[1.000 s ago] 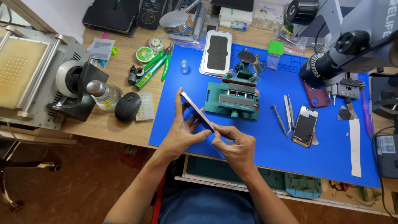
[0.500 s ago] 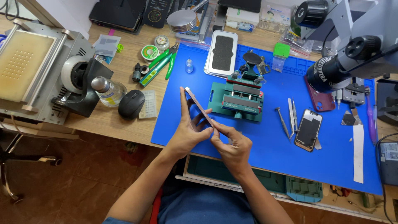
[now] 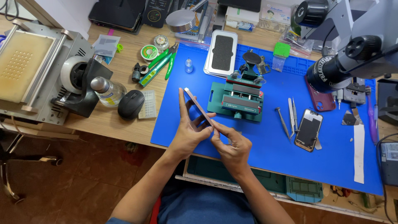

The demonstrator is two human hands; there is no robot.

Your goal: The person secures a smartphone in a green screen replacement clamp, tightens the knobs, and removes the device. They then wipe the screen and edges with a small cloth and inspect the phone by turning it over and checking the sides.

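My left hand (image 3: 188, 130) holds a slim smartphone (image 3: 198, 106) edge-on above the blue work mat (image 3: 265, 141), fingers along its back. My right hand (image 3: 232, 145) pinches the phone's near lower end, where thumb and fingertips of both hands meet. Whether a small tool sits in my right fingers cannot be told. Just beyond the phone stands a green clamping fixture (image 3: 238, 99).
A second phone (image 3: 308, 129) lies face up at right beside tweezers and screwdrivers (image 3: 289, 116). A microscope (image 3: 352, 54) overhangs the right side. A black mouse (image 3: 130, 103), a bottle (image 3: 108, 90), green pliers (image 3: 159, 62) and a grey machine (image 3: 29, 70) occupy the wooden desk at left.
Both hands and the phone keep the same pose; the view has shifted a little so that they sit slightly lower and more central.
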